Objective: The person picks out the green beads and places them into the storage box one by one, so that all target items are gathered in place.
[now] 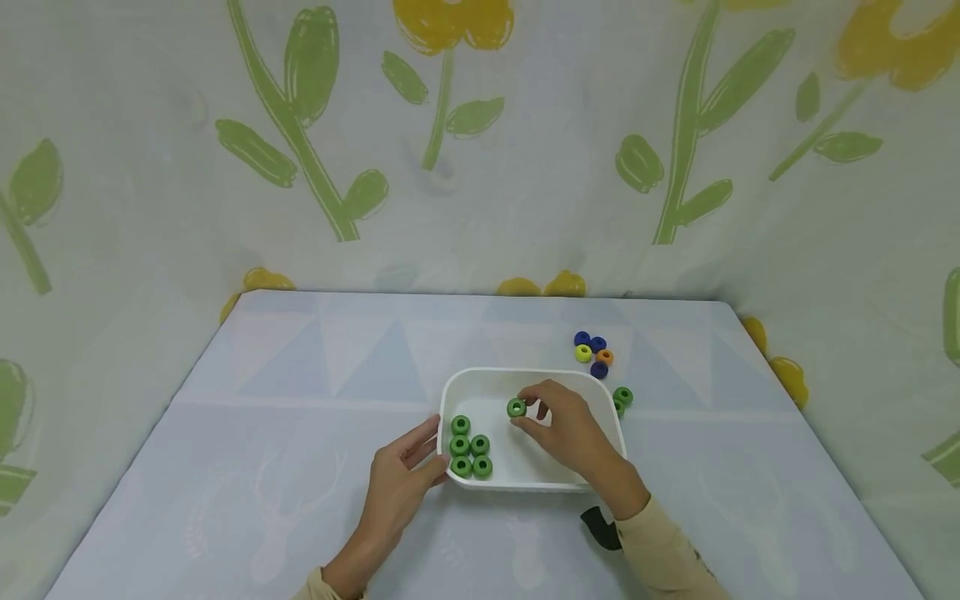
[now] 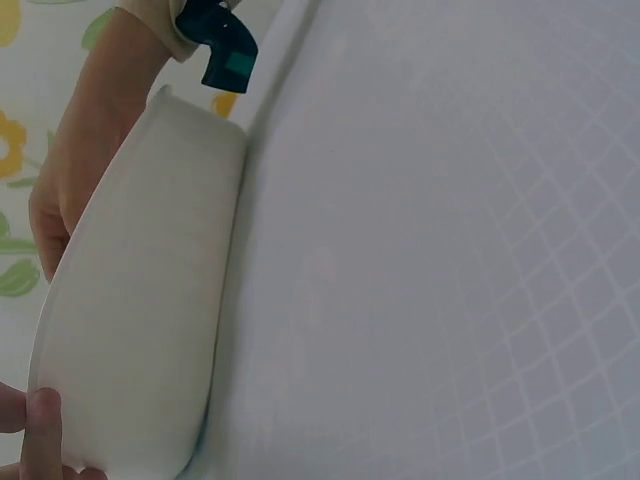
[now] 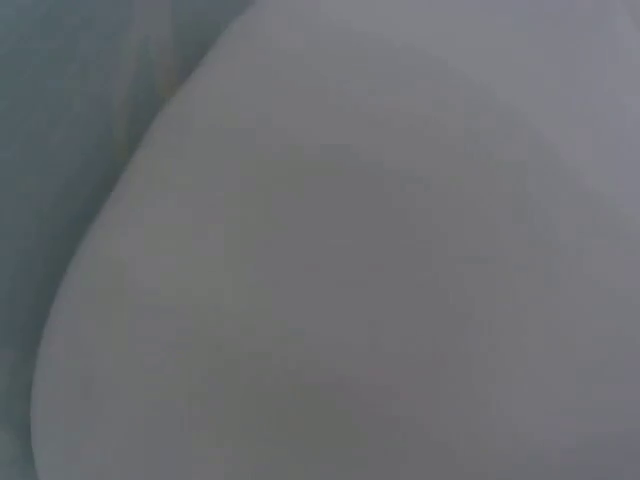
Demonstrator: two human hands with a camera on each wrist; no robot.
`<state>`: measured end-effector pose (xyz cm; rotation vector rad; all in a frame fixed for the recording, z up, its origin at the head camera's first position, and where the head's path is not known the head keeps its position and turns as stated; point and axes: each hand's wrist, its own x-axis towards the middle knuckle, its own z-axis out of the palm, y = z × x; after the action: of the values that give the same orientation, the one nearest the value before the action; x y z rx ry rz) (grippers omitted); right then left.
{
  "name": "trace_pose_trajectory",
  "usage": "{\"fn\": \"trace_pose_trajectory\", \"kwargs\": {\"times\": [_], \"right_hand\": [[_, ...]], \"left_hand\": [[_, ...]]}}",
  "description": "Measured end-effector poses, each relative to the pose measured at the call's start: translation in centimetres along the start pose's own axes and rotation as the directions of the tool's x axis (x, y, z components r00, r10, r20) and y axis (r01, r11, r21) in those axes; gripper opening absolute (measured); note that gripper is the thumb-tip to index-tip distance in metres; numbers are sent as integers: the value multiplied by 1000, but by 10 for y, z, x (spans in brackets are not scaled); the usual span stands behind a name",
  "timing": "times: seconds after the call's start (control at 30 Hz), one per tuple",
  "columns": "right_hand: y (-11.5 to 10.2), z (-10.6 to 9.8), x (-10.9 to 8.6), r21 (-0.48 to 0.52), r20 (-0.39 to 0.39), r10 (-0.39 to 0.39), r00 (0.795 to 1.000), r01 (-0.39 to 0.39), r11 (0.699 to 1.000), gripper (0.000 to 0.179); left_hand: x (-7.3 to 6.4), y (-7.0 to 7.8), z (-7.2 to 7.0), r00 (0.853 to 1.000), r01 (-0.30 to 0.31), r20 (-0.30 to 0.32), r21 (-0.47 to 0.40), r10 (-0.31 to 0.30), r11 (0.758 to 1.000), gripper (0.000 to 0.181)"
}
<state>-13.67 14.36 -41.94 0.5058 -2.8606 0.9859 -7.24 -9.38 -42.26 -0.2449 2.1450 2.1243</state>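
A white plastic tray (image 1: 558,475) sits on the table, with several green beads (image 1: 460,445) grouped at its left end. My left hand (image 1: 405,475) holds the tray's left side, thumb at the rim and fingers along the outer wall. In the left wrist view, fingertips (image 2: 43,410) touch the tray's white wall (image 2: 145,270). Over the tray's middle, my right hand (image 1: 562,425) pinches a green bead (image 1: 516,407) between thumb and fingers, its hole facing the head camera. The right wrist view is filled by a blurred white surface (image 3: 350,260); no hand shows there.
Just outside the tray's right rim lie two more green beads (image 1: 622,396), one partly hidden. Farther back are dark blue beads (image 1: 597,343), a yellow bead (image 1: 583,353) and an orange bead (image 1: 604,357). A flower-patterned cloth (image 1: 525,208) stands behind the pale table (image 1: 300,500).
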Motion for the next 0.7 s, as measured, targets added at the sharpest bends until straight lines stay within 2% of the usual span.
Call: {"fn": "trace_pose_trajectory", "kwargs": {"times": [0.17, 0.4, 0.53, 0.7], "right_hand": [[-4, 11, 4, 13, 117, 41, 992, -43, 999, 24], [-5, 20, 11, -6, 269, 79, 960, -80, 997, 25], [-8, 22, 13, -22, 304, 103, 947, -100, 995, 26], [-11, 25, 14, -23, 316, 75, 946, -71, 997, 28]], "left_hand": [[0, 0, 0, 1000, 2, 0, 8, -2, 1000, 56], [0, -2, 0, 1000, -4, 9, -5, 4, 1000, 56], [1, -2, -1, 1000, -9, 9, -8, 9, 1000, 55], [1, -2, -1, 1000, -8, 9, 0, 8, 1000, 55]]}}
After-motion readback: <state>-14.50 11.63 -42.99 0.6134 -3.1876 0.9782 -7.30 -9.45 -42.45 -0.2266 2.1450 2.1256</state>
